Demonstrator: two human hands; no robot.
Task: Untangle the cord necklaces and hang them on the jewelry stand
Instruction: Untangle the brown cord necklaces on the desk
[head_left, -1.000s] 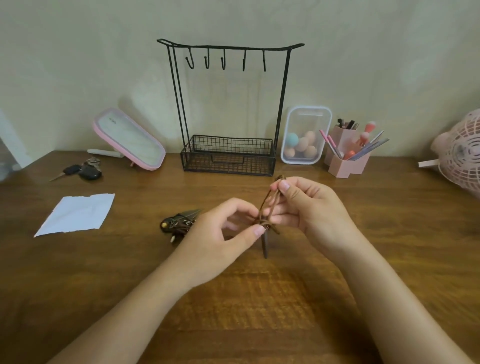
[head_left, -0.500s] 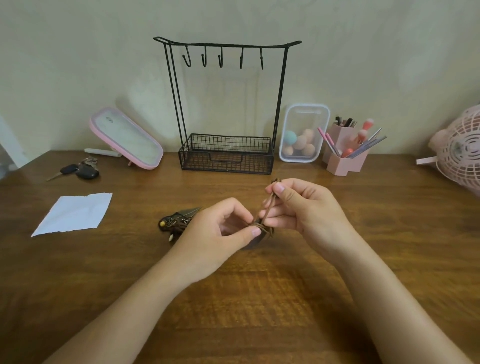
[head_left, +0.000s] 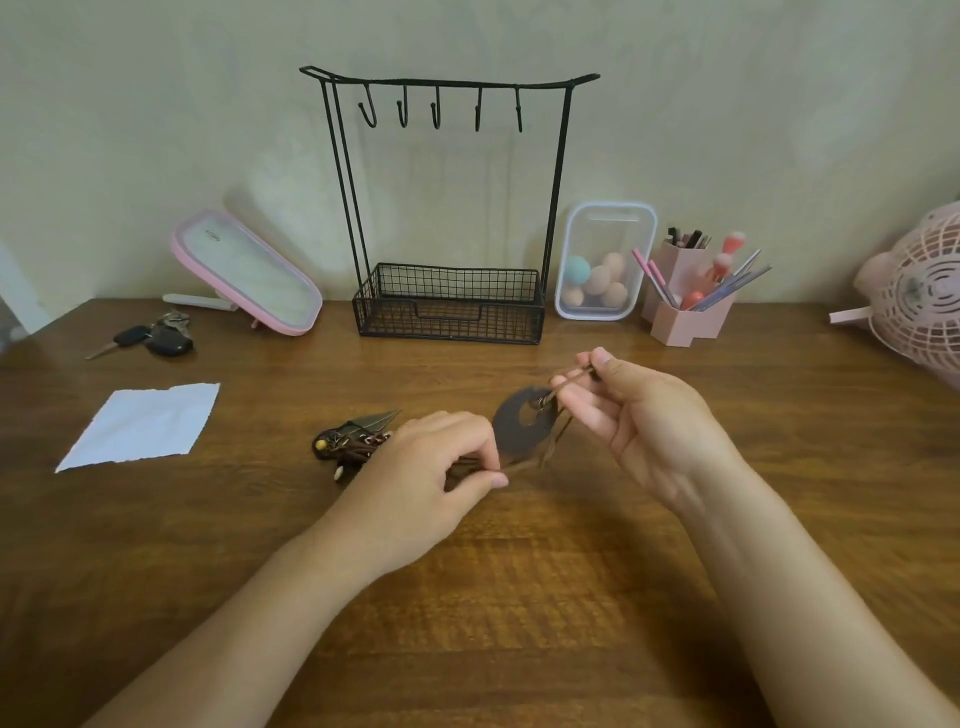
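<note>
So I'm holding this one necklace up over the table (head_left: 519, 597) with both hands. My left hand (head_left: 426, 473) is the nearer one, sitting low, and it's pinching the bottom end of the cord (head_left: 569, 383) between thumb and fingertip. My right hand (head_left: 649, 415) is a bit further out and higher, pinching the other end the same way, other fingers loosely curled. The cord is running on a slant, from low-left near me up to high-right away from me. The dark round pendant (head_left: 514, 431) is hanging off it between the two pinches, closer to the right one. That slant is what I'm reckoning the next bit depends on: the right hand is holding the end that's already pointing toward the stand (head_left: 452, 306), so I'm guessing that's the hand that goes to the hooks (head_left: 435, 111). They're well beyond and above, all bare right now. The annoying part is the strands below the pendant. They're blurry and thin, and I'm not able to tell if they're lying side by side or crossing in a knot, because my left thumb is covering where they meet. Just past my left hand there's the other bundle (head_left: 353, 447) lying on the table, beads and dark cord in a lump. My knuckles are blocking its right side, so I can't say how many necklaces are in it or whether it's touching the one I'm holding.
</note>
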